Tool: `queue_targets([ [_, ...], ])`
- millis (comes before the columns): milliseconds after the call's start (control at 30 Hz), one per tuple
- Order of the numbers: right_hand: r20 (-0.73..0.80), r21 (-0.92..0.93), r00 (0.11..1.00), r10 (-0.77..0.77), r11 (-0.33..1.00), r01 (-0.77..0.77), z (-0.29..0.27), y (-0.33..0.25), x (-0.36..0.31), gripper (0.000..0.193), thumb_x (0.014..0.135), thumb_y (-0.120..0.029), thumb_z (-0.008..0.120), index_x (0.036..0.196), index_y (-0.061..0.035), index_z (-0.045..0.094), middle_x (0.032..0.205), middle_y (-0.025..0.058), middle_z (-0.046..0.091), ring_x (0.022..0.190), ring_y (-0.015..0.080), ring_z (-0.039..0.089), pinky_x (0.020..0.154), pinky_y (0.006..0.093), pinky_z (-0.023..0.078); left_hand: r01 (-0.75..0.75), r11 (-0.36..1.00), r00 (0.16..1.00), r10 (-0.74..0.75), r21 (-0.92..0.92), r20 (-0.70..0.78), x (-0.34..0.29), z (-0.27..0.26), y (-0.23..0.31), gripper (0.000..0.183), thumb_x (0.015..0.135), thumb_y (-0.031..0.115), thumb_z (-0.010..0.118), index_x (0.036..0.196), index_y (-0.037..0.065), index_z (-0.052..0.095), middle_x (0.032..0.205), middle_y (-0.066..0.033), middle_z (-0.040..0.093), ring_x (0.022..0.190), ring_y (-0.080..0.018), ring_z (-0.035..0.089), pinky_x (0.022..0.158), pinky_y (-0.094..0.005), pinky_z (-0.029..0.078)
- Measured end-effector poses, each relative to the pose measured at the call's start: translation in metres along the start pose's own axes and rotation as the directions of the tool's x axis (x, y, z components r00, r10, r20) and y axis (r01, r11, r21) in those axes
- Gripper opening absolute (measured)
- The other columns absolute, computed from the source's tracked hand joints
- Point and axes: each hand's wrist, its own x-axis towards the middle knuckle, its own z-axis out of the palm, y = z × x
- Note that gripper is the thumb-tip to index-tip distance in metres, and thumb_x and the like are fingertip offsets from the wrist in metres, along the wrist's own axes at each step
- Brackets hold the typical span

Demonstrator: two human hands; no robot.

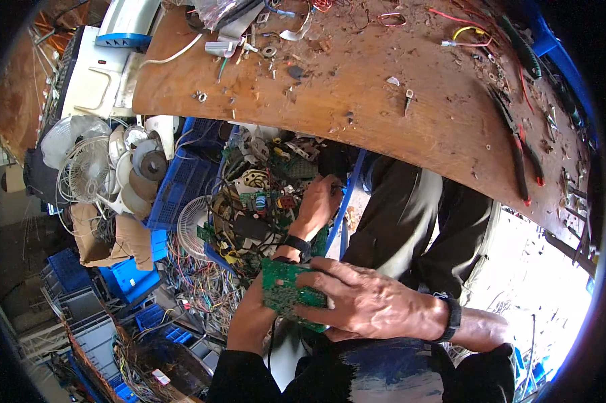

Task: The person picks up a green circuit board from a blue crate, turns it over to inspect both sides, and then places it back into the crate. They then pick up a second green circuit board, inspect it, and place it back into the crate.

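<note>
My right hand (360,299) grips a green printed circuit board (286,292), its fingers spread over the face and the thumb hidden. The board is tilted, with its solder side up, above my left forearm. My left hand (317,203) reaches over a blue crate (346,208) heaped with electronic scrap. Its fingers are curled down by the crate's right side, next to something dark, and what they hold is hard to make out. Around that hand lie circuit boards with parts (256,201), black cables and a black block (249,228). Each wrist wears a black band.
A wooden workbench (303,94) spans the top, strewn with debris, wire bits and red-handled pliers (518,158). At left stand fan parts (91,168), a cardboard box (111,235) and blue crates (131,265). Loose wires (202,289) pile up below. Trousered legs (397,215) extend under the bench.
</note>
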Motion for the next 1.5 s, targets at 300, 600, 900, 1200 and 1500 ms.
queue_targets([
  [300, -0.057, -0.147, 0.993, -0.104, 0.985, 0.095, -0.002, -0.015, 0.008, 0.041, 0.078, -0.017, 0.062, 0.118, -0.0089, 0.069, 0.132, 0.0107, 0.056, 0.127, 0.0274, 0.052, 0.109, 0.0316, 0.046, 0.000, 1.000, 0.996, 0.003, -0.027, 0.087, 0.012, -0.008, 0.006, 0.017, 0.084, 0.008, 0.069, 0.100, 0.002, 0.069, 0.088, -0.0211, 0.071, 0.089, -0.0410, 0.067, 0.079, -0.0464, 0.054],
  [600, -0.159, -0.082, 0.980, -0.119, 0.991, 0.107, -0.012, -0.009, -0.001, 0.040, 0.073, -0.018, 0.064, 0.111, -0.0081, 0.071, 0.138, 0.0142, 0.053, 0.132, 0.0300, 0.049, 0.111, 0.0340, 0.046, 0.013, 0.995, 0.999, -0.018, 0.100, 0.048, 0.026, -0.031, 0.007, 0.020, 0.086, 0.014, 0.071, 0.103, 0.005, 0.071, 0.100, -0.0173, 0.072, 0.097, -0.0362, 0.068, 0.085, -0.0433, 0.054],
  [900, -0.091, -0.197, 0.994, -0.055, 0.980, 0.036, -0.004, 0.004, -0.015, 0.037, 0.074, -0.019, 0.063, 0.108, -0.0067, 0.072, 0.136, 0.0130, 0.054, 0.133, 0.0305, 0.048, 0.111, 0.0342, 0.046, 0.020, 0.994, 0.999, -0.015, 0.108, -0.050, 0.032, -0.049, -0.008, 0.021, 0.080, 0.004, 0.074, 0.101, 0.006, 0.071, 0.098, -0.0165, 0.072, 0.094, -0.0346, 0.068, 0.084, -0.0431, 0.055],
  [1200, -0.168, -0.034, 0.983, -0.068, 0.997, 0.063, 0.000, 0.012, -0.003, 0.051, 0.075, -0.020, 0.063, 0.125, -0.0091, 0.065, 0.136, 0.0138, 0.053, 0.132, 0.0320, 0.048, 0.112, 0.0358, 0.046, -0.049, 0.935, 0.998, 0.030, 0.352, 0.058, 0.035, -0.044, -0.019, 0.044, 0.076, 0.016, 0.084, 0.115, 0.007, 0.067, 0.115, -0.0177, 0.069, 0.109, -0.0364, 0.065, 0.090, -0.0459, 0.054],
  [1500, -0.234, 0.085, 0.971, -0.043, 0.994, 0.064, 0.000, 0.016, -0.008, 0.058, 0.072, -0.025, 0.070, 0.128, -0.0075, 0.063, 0.138, 0.0163, 0.049, 0.135, 0.0333, 0.044, 0.111, 0.0379, 0.046, -0.054, 0.852, 0.998, 0.064, 0.521, -0.001, 0.030, -0.046, -0.017, 0.035, 0.074, 0.015, 0.082, 0.105, 0.009, 0.068, 0.105, -0.0152, 0.068, 0.096, -0.0380, 0.066, 0.078, -0.0496, 0.055],
])
